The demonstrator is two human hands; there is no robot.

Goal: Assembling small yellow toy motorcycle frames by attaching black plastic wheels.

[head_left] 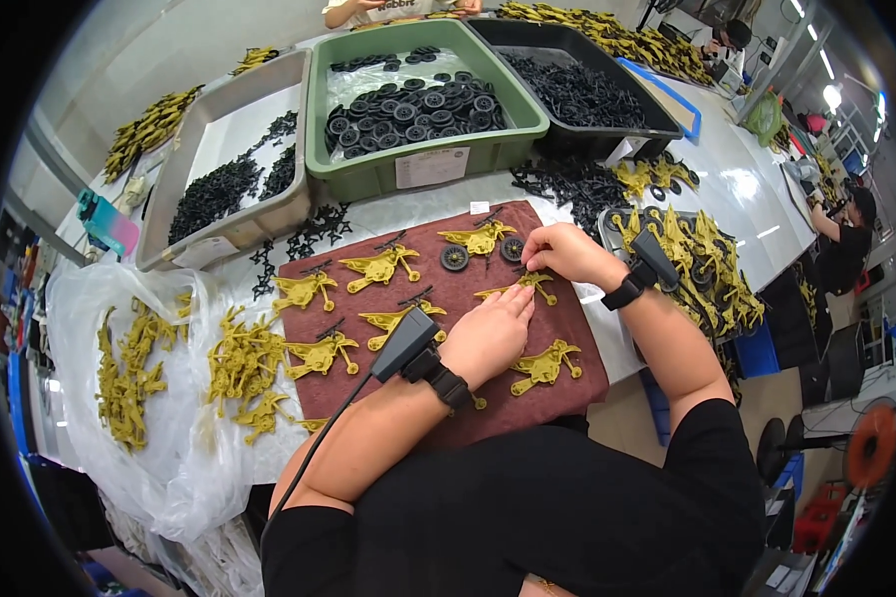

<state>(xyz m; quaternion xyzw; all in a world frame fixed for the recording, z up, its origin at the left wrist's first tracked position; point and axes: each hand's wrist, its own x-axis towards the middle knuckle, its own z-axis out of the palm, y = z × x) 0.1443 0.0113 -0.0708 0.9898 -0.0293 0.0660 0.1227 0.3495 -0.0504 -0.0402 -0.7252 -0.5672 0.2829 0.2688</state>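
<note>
On a maroon cloth (438,398) several yellow toy motorcycle frames lie in rows, most with a thin black part at the front. My left hand (488,336) rests over one yellow toy motorcycle frame (540,286), its fingers together and pressed onto it. At the upper end of that frame, my right hand (565,254) pinches with thumb and forefinger; whatever is in the pinch is too small and covered to make out. Just beyond sits another frame (478,237) with two black wheels (454,259) by it. A separate yellow frame (546,367) lies nearer to me.
A green bin (428,164) of black wheels stands between a grey bin (154,234) and a black bin (657,139) of small black parts. Left, yellow frames (244,358) lie beside a clear plastic bag (80,328). At right, a tray (612,234) holds assembled pieces. Other people work farther off.
</note>
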